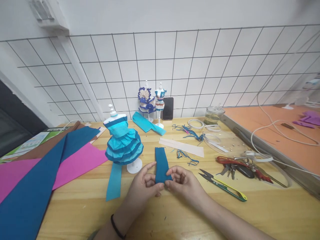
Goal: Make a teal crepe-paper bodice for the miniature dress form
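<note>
Between my hands lies a folded strip of dark teal crepe paper (161, 163), its far end resting on the wooden table. My left hand (147, 183) grips its near left edge with thumb and fingers. Its near right corner is pinched by my right hand (183, 181). Left of the strip, a small dress form (123, 141) wears a layered turquoise and dark blue paper dress and stands on a round white base. A turquoise strip (113, 182) lies by that base. Thread snips (225, 186) with yellow and green handles lie right of my right hand.
Dark blue and pink paper sheets (80, 163) spread over the left side. Two more dressed forms (147, 103) and a phone (168, 108) stand by the tiled wall. Behind the strip are a pale strip (181, 146) and paper scraps (187, 156). Keys (232, 170) and a glass jar (214, 115) sit right.
</note>
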The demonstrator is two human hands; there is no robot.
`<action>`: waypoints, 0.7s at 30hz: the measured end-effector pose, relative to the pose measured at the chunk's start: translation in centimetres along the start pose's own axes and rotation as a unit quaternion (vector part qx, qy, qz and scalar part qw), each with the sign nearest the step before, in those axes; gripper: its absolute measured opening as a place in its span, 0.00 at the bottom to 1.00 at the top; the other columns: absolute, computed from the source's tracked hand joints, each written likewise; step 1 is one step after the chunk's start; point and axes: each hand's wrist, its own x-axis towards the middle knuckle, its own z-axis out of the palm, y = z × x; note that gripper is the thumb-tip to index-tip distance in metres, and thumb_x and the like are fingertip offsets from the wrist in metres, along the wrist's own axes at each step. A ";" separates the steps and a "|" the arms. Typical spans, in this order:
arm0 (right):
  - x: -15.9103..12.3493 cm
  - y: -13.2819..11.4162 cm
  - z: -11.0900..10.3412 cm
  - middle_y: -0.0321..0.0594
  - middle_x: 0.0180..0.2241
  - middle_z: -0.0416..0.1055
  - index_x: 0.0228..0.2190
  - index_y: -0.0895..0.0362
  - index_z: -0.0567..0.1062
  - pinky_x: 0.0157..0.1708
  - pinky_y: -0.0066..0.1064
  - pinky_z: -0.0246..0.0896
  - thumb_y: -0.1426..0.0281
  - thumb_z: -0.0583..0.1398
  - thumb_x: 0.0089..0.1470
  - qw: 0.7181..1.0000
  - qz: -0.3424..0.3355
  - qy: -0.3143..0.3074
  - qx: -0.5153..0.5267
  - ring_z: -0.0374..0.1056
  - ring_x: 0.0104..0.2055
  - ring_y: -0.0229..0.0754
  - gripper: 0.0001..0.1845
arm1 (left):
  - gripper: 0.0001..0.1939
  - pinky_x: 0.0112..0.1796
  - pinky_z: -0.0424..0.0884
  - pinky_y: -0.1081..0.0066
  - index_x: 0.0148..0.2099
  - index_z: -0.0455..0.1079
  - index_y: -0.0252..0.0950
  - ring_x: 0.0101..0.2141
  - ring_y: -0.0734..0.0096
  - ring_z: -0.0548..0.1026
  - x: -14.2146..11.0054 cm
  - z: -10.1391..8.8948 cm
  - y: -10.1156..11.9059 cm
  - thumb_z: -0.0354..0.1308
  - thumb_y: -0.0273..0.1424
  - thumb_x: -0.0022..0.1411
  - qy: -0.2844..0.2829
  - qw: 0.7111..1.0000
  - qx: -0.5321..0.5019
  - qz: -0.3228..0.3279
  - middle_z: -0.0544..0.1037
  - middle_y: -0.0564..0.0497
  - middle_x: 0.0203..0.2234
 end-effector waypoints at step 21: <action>0.0 0.0 -0.8 0.43 0.27 0.75 0.31 0.55 0.79 0.30 0.31 0.64 0.70 0.61 0.47 0.943 -0.194 0.009 -0.270 0.70 0.29 0.41 0.08 | 0.11 0.27 0.69 0.74 0.33 0.74 0.32 0.25 0.71 0.73 -0.2 -0.3 0.1 0.61 0.29 0.44 0.081 0.984 0.148 0.055 0.77 0.49 0.24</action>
